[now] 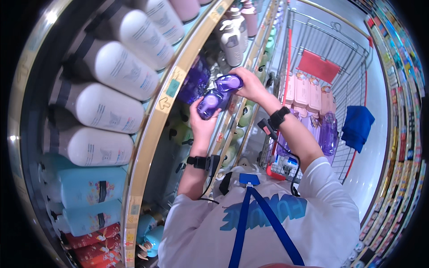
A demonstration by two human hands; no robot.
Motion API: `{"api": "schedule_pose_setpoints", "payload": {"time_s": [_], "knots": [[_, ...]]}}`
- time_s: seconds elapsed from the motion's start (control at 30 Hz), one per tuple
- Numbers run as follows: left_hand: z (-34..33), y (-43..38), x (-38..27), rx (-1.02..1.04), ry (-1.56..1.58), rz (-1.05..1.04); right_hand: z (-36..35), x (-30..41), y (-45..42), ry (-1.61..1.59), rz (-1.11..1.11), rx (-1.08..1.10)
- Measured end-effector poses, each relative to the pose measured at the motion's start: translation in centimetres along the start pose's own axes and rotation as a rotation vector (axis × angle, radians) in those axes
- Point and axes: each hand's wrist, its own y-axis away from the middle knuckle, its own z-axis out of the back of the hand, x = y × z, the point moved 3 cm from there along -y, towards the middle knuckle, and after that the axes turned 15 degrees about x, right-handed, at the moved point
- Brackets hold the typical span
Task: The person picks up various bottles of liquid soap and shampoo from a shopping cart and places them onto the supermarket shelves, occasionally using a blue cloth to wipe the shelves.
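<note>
My left hand (202,122) grips a purple translucent bottle (210,104) with a lilac cap, seen from above. Another bottle of the same kind (229,82) is in my right hand (249,83), just beyond the first and close against it. Both are at the front of a store shelf (219,125). Behind them on the left stand more dark purple bottles (196,78), partly hidden by the shelf above. White pump bottles (232,43) stand on the same shelf, farther along.
A wire shopping cart (360,63) on my right holds pink packs (314,95) and purple bottles (328,134). A blue cloth (357,127) hangs on its side. Large white bottles (109,105) line the upper shelf at left, behind its yellow edge (154,124). Green bottles (246,115) stand lower down.
</note>
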Motion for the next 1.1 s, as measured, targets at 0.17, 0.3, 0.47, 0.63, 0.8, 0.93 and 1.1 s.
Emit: {"api": "schedule_pose_setpoints", "payload": {"time_s": [0.17, 0.3, 0.47, 0.63, 0.8, 0.93, 1.1], "knots": [[-1.0, -0.4, -4.9, 0.044, 0.262, -0.164, 4.9, 2.5, 6.7, -0.667, -0.245, -0.181], [-6.6, -1.4, -13.7, 0.290, 0.568, -0.230, 11.6, 1.6, 14.3, -0.354, -0.206, -0.563], [-17.4, -1.1, -18.5, 0.657, 0.555, -0.214, 17.0, -0.3, 24.8, 0.060, -0.615, -0.487], [-29.2, 1.9, -13.4, 0.823, 0.351, -0.021, 16.8, -5.2, 35.3, 0.050, -1.069, -0.387], [-35.3, 5.5, -10.6, 0.950, 0.174, 0.223, 13.3, -8.9, 41.3, -0.035, -1.223, -0.318], [-38.5, 6.9, -8.9, 0.900, 0.034, 0.262, 12.0, -10.9, 42.4, 0.185, -1.216, -0.224], [-39.1, 6.1, -6.2, 0.812, -0.548, 0.131, 13.4, -11.7, 40.9, 0.331, -0.961, -0.272]]}}
